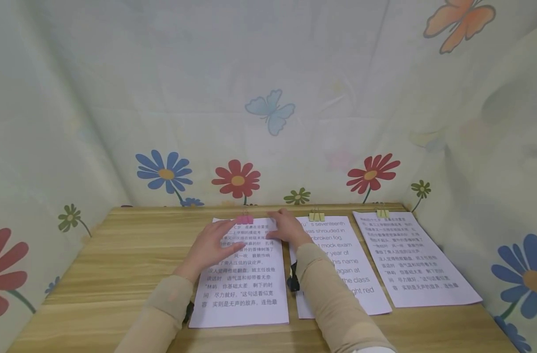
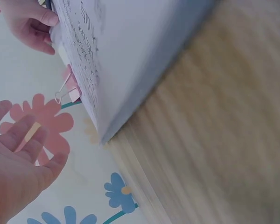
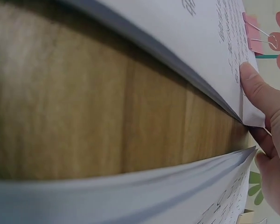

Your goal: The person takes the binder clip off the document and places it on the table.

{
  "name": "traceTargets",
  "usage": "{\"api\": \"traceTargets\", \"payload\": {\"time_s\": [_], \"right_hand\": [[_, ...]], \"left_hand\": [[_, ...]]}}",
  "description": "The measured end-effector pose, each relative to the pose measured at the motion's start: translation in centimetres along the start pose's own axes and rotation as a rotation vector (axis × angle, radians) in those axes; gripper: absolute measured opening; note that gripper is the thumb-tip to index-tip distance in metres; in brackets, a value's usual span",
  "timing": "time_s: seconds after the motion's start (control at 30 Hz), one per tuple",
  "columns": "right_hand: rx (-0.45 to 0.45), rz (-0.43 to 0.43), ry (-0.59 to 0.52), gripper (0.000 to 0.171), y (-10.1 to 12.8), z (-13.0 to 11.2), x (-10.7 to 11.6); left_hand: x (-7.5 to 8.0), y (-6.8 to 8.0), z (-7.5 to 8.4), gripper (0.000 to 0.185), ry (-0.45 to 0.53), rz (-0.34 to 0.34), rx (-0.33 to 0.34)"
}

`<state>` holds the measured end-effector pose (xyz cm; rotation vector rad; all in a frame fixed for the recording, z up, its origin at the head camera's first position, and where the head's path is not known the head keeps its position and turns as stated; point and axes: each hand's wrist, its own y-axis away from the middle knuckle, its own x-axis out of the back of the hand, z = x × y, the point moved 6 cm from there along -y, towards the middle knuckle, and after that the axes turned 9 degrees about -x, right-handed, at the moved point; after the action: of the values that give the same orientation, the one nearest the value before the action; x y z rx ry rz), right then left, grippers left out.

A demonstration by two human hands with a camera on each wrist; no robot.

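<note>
From the head view, three clipped paper stacks lie along the far edge of the wooden table (image 1: pixel 118 255); the left hand (image 1: pixel 211 245) rests flat, fingers straight, on the leftmost stack (image 1: pixel 242 294) below its pink binder clip (image 1: pixel 244 218), while the right hand (image 1: pixel 288 228) grips that stack's far right corner. The left wrist view shows the clip's wire handles (image 2: pixel 61 91) and open fingers (image 2: pixel 18 140) just off the paper. The right wrist view alone shows the thumb (image 3: pixel 261 93) pressing on top of the corner, fingers curled beneath.
</note>
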<state>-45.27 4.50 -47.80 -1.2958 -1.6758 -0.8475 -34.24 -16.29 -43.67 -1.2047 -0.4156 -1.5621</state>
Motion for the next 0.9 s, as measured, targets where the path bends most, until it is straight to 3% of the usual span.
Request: {"api": "traceTargets", "payload": {"time_s": [0.43,0.9], "right_hand": [[0.016,0.042,-0.041,0.074,0.1,-0.1,0.2],[-0.061,0.086,-0.198,0.055,0.0,-0.1,0.8]], "left_hand": [[0.0,-0.6,0.1,0.078,0.039,0.002,0.037],[0.2,-2.6,-0.4,0.073,0.128,0.028,0.073]]}}
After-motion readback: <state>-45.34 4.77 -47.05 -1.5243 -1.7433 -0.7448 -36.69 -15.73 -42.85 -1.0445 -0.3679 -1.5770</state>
